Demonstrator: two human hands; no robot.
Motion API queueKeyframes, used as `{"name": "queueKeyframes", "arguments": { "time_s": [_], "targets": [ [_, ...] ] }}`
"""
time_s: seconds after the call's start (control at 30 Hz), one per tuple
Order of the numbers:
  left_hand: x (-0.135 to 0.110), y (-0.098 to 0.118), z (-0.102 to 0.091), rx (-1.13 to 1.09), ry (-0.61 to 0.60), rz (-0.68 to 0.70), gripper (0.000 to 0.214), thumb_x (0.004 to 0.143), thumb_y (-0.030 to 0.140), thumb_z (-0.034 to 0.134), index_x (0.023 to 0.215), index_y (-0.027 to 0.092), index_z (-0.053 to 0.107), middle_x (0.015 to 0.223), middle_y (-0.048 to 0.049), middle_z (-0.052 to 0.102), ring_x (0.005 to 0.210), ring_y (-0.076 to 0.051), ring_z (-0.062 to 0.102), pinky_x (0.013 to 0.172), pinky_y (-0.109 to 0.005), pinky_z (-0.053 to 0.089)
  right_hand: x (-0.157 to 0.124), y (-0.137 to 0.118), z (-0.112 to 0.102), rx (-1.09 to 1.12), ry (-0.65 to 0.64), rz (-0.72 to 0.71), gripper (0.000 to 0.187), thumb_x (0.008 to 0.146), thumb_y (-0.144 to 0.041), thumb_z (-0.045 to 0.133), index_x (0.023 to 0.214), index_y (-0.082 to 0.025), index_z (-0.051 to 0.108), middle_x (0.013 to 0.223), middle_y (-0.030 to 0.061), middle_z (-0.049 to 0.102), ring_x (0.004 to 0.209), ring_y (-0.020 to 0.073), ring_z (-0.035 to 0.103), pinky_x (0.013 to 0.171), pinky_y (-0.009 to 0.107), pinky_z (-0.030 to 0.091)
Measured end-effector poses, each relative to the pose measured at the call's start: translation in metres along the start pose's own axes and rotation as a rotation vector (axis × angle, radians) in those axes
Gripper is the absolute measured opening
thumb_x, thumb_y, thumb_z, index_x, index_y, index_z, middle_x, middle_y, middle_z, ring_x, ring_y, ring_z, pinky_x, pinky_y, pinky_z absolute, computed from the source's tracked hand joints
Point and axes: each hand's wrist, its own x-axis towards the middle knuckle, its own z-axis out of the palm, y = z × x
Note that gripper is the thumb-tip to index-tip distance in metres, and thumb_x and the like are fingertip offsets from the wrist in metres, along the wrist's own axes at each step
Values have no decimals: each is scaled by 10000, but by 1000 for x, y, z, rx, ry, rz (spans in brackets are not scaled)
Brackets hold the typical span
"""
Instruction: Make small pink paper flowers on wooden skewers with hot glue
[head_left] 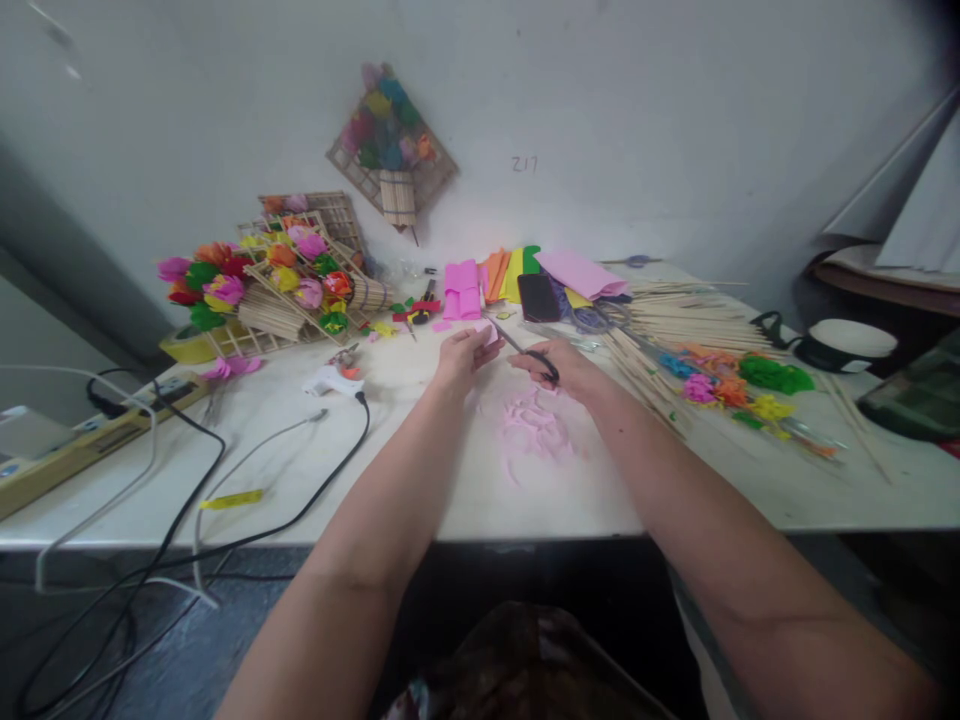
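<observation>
My left hand (463, 358) is closed on a small piece of light pink paper (486, 332) over the middle of the table. Facing it, my right hand (566, 366) grips a pair of scissors (541, 362) by the dark handles, with the blades pointing left toward the paper. Whether the blades touch the paper is too small to tell. Below both hands, a loose heap of thin pink paper scraps (536, 425) lies on the white table (480, 490).
Paper-flower baskets (277, 280) crowd the back left. A glue gun (334, 382), cables and a power strip (112, 435) lie left. Coloured paper (499, 275) and a phone (538, 298) lie behind my hands. Bamboo sticks (690, 315) and paper flowers (731, 385) spread across the right.
</observation>
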Motion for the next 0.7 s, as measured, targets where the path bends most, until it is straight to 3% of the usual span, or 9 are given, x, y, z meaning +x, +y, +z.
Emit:
{"name": "queueKeyframes", "arguments": {
  "time_s": [0.43, 0.7],
  "targets": [
    [-2, 2, 2, -46, 27, -9, 129, 668, 177, 677, 715, 116, 572, 699, -44, 655, 663, -136, 655, 705, -261, 506, -1, 1, -1, 31, -47, 42, 279, 630, -369, 715, 641, -145, 548, 394, -67, 422, 298, 33, 302, 299, 180, 178],
    [-1, -2, 3, -31, 17, -32, 184, 637, 197, 705, 703, 132, 546, 696, -41, 660, 676, -155, 665, 684, -258, 509, -3, -1, 0, 41, -30, 80, 299, 630, -391, 717, 681, -131, 578, 404, -64, 443, 293, 30, 330, 292, 167, 182]
  ]
}}
